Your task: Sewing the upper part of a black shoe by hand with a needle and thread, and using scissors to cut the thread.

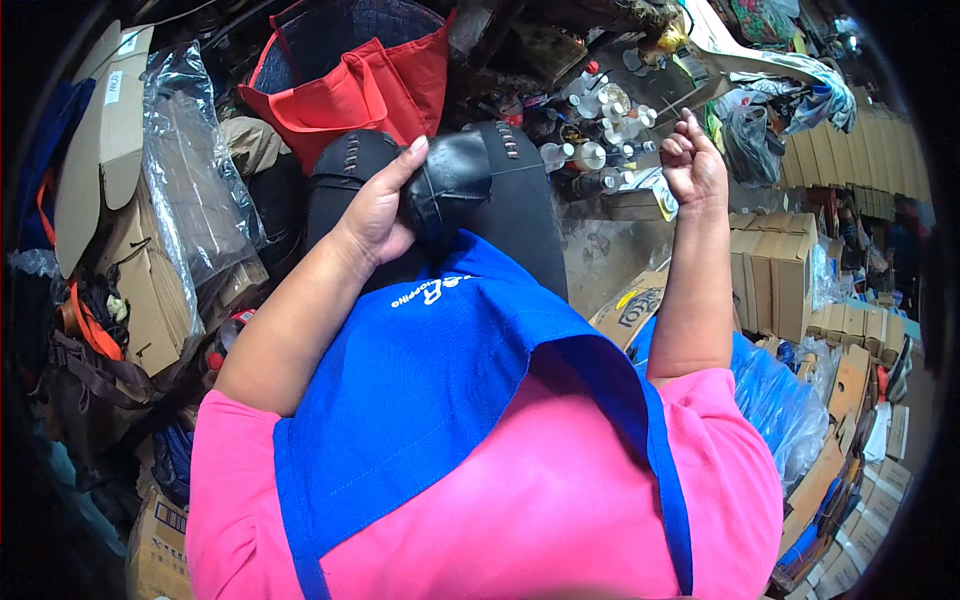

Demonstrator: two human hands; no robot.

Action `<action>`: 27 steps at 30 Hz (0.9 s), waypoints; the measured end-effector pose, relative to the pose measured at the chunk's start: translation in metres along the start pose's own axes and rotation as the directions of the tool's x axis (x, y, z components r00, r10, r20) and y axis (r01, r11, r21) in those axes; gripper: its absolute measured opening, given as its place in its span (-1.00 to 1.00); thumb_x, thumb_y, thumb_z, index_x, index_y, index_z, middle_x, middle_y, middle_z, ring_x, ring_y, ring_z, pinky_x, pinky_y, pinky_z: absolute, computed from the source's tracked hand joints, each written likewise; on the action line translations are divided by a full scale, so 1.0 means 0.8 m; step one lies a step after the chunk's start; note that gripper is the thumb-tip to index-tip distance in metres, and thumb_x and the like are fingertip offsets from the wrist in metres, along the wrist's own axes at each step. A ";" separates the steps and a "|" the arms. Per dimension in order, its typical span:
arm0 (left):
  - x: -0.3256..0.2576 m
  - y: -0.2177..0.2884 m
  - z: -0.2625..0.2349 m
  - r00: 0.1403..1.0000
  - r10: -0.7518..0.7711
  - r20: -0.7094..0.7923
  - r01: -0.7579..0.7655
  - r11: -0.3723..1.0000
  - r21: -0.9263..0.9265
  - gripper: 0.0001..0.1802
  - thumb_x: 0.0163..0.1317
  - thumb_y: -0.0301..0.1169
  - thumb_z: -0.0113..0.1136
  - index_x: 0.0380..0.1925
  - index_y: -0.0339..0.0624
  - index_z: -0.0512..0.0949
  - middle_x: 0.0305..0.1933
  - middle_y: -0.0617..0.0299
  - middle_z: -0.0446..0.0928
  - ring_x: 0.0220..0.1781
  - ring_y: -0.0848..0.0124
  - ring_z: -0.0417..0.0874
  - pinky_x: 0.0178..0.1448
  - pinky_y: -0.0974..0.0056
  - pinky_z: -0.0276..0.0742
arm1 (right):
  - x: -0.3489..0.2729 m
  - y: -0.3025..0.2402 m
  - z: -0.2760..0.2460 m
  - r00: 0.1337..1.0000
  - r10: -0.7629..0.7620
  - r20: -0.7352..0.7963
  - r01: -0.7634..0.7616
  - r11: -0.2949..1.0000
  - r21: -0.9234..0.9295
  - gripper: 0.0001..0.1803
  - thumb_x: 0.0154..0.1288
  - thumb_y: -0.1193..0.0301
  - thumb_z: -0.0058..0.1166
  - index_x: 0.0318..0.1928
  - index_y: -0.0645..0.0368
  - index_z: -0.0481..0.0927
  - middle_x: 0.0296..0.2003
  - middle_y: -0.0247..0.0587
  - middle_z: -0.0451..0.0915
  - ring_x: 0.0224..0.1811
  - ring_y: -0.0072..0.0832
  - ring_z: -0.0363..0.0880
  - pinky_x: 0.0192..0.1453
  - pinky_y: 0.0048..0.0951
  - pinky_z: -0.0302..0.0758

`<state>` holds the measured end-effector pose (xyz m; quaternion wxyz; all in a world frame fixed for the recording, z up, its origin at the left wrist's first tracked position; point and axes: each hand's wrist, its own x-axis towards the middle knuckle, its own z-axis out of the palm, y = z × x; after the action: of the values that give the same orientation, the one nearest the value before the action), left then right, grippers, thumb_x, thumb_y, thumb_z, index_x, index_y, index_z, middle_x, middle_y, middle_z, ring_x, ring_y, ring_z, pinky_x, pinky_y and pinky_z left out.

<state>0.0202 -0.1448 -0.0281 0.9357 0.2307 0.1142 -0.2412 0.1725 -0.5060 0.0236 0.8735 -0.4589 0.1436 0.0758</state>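
Two hands up here. Our left hand [385,205] is wrapped around a black shoe [450,180] held over our lap, its long axis running left to right, though we can't tell which end is the toe. A thin thread [590,160] runs from the shoe to our right hand [692,165], which is raised off to the side with fingers pinched shut on it. A blue apron [450,390] covers our pink shirt [520,530]. A red bag [350,85] sits open ahead; its contents are too dark to see. Small bottles [600,130] cluster beyond, cardboard boxes [790,270] stacked right.
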 end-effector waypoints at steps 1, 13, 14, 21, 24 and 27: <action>-0.003 -0.001 -0.003 1.000 0.002 -0.001 -0.002 1.000 -0.001 -0.48 0.41 -0.08 -0.05 0.14 -0.27 0.44 0.08 0.02 0.56 0.09 0.24 0.61 0.26 0.13 0.46 | 0.002 0.000 0.001 1.000 0.001 0.002 -0.001 1.000 -0.001 -0.76 0.41 0.44 0.01 0.02 0.24 0.46 -0.39 -0.33 0.47 -0.52 -0.63 0.32 -0.39 -0.53 0.38; -0.012 -0.010 -0.013 0.980 0.160 -0.116 -0.140 0.977 0.163 -0.57 0.43 -0.12 -0.06 0.08 -0.21 0.47 -0.02 0.11 0.59 -0.01 0.31 0.62 0.13 0.16 0.54 | -0.062 0.127 0.117 0.838 0.266 0.476 0.293 0.517 -0.804 -0.82 0.31 0.45 0.09 -0.12 0.20 0.64 -0.26 -0.34 0.61 -0.20 -0.63 0.50 -0.05 -0.58 0.42; -0.012 -0.009 -0.012 0.980 0.160 -0.115 -0.141 0.978 0.154 -0.57 0.43 -0.13 -0.07 0.08 -0.22 0.47 -0.02 0.11 0.59 -0.01 0.32 0.63 0.12 0.17 0.54 | -0.065 0.139 0.122 0.765 0.229 0.602 0.484 0.413 -0.771 -0.84 0.29 0.47 0.09 -0.15 0.22 0.63 -0.24 -0.34 0.56 -0.13 -0.58 0.49 0.01 -0.55 0.40; -0.010 -0.009 -0.015 0.973 0.190 -0.129 -0.168 0.972 0.163 -0.56 0.44 -0.14 -0.09 0.10 -0.25 0.44 -0.01 0.08 0.58 -0.01 0.31 0.63 0.12 0.15 0.55 | -0.068 0.172 0.145 0.668 0.346 0.658 0.501 0.445 -0.742 -0.84 0.26 0.55 0.12 -0.14 0.22 0.62 -0.24 -0.34 0.46 -0.11 -0.58 0.47 0.03 -0.54 0.40; -0.010 -0.008 -0.012 0.972 0.193 -0.137 -0.168 0.971 0.173 -0.55 0.44 -0.13 -0.09 0.11 -0.25 0.43 -0.01 0.07 0.58 -0.01 0.30 0.62 0.15 0.15 0.54 | -0.069 0.172 0.151 0.631 0.412 0.657 0.494 0.439 -0.750 -0.83 0.27 0.54 0.11 -0.11 0.23 0.60 -0.24 -0.35 0.45 -0.11 -0.60 0.46 0.03 -0.54 0.41; -0.011 -0.008 -0.012 0.972 0.194 -0.136 -0.169 0.970 0.173 -0.54 0.44 -0.12 -0.10 0.11 -0.26 0.42 0.00 0.06 0.57 0.01 0.30 0.62 0.16 0.15 0.53 | -0.069 0.172 0.153 0.617 0.440 0.653 0.490 0.435 -0.756 -0.82 0.29 0.54 0.11 -0.10 0.23 0.60 -0.24 -0.38 0.44 -0.10 -0.61 0.47 0.04 -0.53 0.41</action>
<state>0.0085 -0.1411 -0.0361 0.9209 0.3323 0.1436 -0.1447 0.1061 -0.3270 -0.0006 0.4538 -0.7663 -0.3262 0.3169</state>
